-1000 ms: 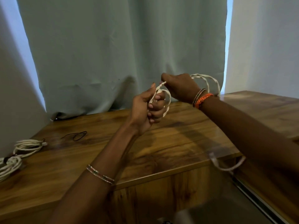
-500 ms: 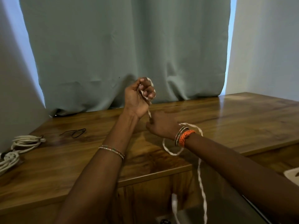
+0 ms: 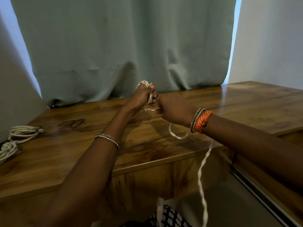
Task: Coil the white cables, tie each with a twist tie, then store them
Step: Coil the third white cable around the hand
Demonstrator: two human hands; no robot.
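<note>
My left hand is closed around a small coil of white cable, with loops showing above the knuckles. My right hand is just to its right, fingers pinched on the same cable. A short taut stretch runs between the hands. The loose tail loops under my right wrist and hangs past the table's front edge. Two coiled white cable bundles lie at the table's far left. A thin dark twist tie lies on the wood near them.
The wooden table runs along a grey-green curtain. A second wooden surface joins on the right. Below the front edge are a dark floor and black-and-white checked fabric.
Both hands have moved together over the table. My right hand rose to the level of the left, and the stretch of cable between them is shorter.
</note>
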